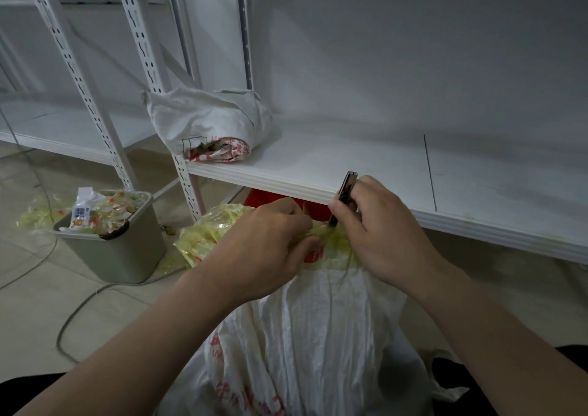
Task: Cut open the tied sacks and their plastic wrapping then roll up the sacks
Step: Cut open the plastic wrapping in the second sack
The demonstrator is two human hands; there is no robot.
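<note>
White woven sack [318, 336] fills the lower middle of the frame, standing on the floor between the person's forearms, its gathered neck bound in crinkled yellow plastic wrapping [203, 237] that bulges out to the left. The left hand [257, 250] is curled over that neck, fingers and thumb pinching a fold of the yellow plastic. Just beside it, the right hand [381, 234] is wrapped around a slim dark knife [345, 189], held nearly upright with its top end poking above the knuckles and its lower end down against the plastic at the neck. I cannot tell whether the blade is in the wrapping or only touching it.

Behind the hands runs a white shelf [350, 167] across the middle of the frame. At its left end lies a rolled-up sack [210, 122], red print showing at the open end. Something red [270, 197] sits under the shelf edge. At the left of the frame stands a grey-green bin [124, 253] heaped with yellow plastic scraps, and a cable [73, 317] loops over the floor below it.
</note>
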